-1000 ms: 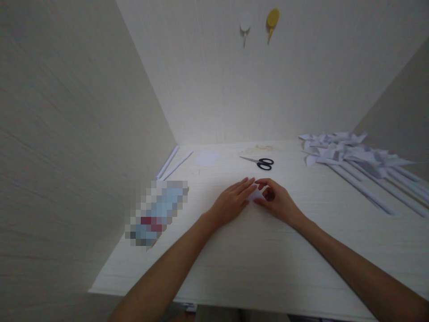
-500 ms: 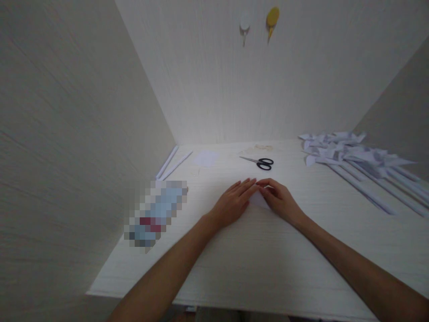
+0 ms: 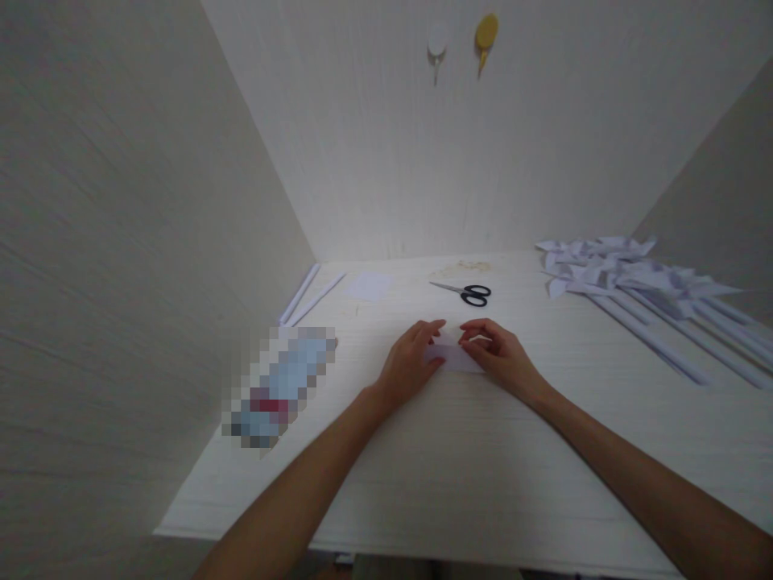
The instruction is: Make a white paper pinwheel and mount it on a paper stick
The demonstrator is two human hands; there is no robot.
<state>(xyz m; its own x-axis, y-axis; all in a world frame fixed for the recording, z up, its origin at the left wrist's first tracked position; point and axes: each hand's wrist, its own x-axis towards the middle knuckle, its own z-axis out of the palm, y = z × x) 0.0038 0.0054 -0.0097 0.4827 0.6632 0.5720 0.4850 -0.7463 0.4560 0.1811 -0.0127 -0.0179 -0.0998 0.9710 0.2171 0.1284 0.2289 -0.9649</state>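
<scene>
The head-worn camera looks forward and down from above the near edge of the table (image 3: 459,475), at close range; the back wall (image 3: 362,145) fills the upper field.

Dim light, back wall (image 3: 398,221) brightest low down, left wall (image 3: 121,258) darker, soft shadow on table (image 3: 459,475), paper (image 3: 460,360) slightly blurred, pixelated patch (image 3: 283,385)

The white table (image 3: 459,475) carries scissors (image 3: 476,295), a paper square (image 3: 370,286), two paper rolls (image 3: 299,295) and piled paper pinwheels (image 3: 640,276).
</scene>
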